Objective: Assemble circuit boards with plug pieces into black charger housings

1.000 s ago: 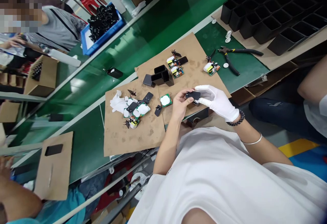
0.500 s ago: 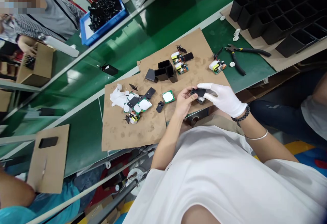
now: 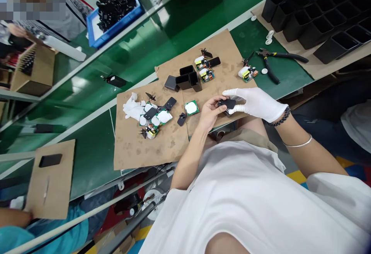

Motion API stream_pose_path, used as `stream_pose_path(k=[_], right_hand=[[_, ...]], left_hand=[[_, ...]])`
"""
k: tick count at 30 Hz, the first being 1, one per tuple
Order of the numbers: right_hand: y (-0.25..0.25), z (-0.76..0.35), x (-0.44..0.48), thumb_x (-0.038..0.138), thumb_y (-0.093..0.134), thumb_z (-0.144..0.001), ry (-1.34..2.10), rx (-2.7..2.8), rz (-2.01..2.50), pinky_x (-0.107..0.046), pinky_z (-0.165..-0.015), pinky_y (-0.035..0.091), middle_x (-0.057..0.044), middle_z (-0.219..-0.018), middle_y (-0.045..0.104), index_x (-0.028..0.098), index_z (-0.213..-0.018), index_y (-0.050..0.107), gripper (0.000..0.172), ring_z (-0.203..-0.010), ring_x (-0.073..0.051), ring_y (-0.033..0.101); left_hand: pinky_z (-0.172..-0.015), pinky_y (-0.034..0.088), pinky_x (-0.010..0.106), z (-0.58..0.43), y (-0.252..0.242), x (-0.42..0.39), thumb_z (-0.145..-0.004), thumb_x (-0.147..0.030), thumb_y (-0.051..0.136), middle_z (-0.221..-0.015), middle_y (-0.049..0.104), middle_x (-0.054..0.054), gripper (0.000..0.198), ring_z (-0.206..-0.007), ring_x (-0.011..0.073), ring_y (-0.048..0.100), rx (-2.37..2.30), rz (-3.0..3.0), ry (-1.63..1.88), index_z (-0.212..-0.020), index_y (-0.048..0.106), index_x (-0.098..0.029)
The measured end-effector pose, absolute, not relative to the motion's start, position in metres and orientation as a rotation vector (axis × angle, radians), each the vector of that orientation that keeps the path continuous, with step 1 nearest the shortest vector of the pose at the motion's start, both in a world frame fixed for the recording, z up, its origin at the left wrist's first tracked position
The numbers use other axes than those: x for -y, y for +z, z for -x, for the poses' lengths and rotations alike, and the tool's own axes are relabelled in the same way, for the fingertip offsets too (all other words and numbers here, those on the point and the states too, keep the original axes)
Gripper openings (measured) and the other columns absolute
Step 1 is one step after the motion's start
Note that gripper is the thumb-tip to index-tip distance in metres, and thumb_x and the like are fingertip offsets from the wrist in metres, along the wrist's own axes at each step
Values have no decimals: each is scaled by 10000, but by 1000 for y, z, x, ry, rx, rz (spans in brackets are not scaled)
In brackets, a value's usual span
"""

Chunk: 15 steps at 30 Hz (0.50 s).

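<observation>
My bare left hand (image 3: 211, 111) pinches a flat black plastic cover (image 3: 227, 103) with small prongs at its left end. My white-gloved right hand (image 3: 252, 101) spans the same cover, index finger along the far edge and thumb at the near edge. Under the cover a dark part shows only in a sliver, mostly hidden by the fingers. Left of my hands lies a green circuit board (image 3: 191, 108) with a white pad, wired to a small black plug cover (image 3: 181, 119). Several black rectangular cases (image 3: 185, 81) stand beyond it on the cardboard (image 3: 162, 149).
Circuit boards (image 3: 204, 68) lie at the back, another board (image 3: 247, 73) to the right. Pliers (image 3: 271, 63) rest near rows of black cases (image 3: 321, 26). More boards and a white glove (image 3: 133, 107) lie left. Past the bench runs a green belt (image 3: 139, 49); co-workers sit nearby.
My right hand has shifted slightly right, with more gap between its thumb and index finger. The black cover stays in my left hand. A black unit on the belt has moved left.
</observation>
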State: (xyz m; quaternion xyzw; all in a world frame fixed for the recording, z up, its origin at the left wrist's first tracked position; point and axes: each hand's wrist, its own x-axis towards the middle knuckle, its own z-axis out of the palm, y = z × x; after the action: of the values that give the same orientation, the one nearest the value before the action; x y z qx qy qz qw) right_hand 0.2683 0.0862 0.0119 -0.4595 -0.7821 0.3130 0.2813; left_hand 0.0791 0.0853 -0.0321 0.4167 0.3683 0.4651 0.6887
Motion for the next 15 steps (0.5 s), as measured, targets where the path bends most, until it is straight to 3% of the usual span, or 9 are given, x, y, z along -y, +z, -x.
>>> stream_pose_path(k=[4, 8, 15], right_hand=[[11, -276, -89, 323, 804, -723, 765, 2102, 1243, -391, -925, 571, -9, -1116, 755, 279, -1252, 663, 549, -985, -268, 725], [16, -279, -71, 421, 706, -830, 824, 1812, 1223, -375, -904, 593, -27, -1089, 758, 249, -1252, 654, 459, -943, -231, 735], [15, -250, -27, 302, 624, -907, 481, 1789, 1318, -403, -997, 559, -59, -1183, 728, 237, -1188, 681, 295, -1095, -243, 691]], left_hand=[[-1046, 463, 398, -80, -32, -85, -539, -509, 913, -1044, 707, 40, 523, -1159, 256, 632, -825, -956, 1040, -905, 679, -218], [-1084, 434, 432, -79, -35, -84, -587, -498, 893, -1072, 706, 45, 500, -1191, 268, 623, -815, -988, 1067, -942, 684, -214], [-1044, 485, 395, -77, -25, -79, -642, -465, 868, -1083, 743, 42, 406, -1150, 255, 652, -815, -976, 1040, -947, 734, -234]])
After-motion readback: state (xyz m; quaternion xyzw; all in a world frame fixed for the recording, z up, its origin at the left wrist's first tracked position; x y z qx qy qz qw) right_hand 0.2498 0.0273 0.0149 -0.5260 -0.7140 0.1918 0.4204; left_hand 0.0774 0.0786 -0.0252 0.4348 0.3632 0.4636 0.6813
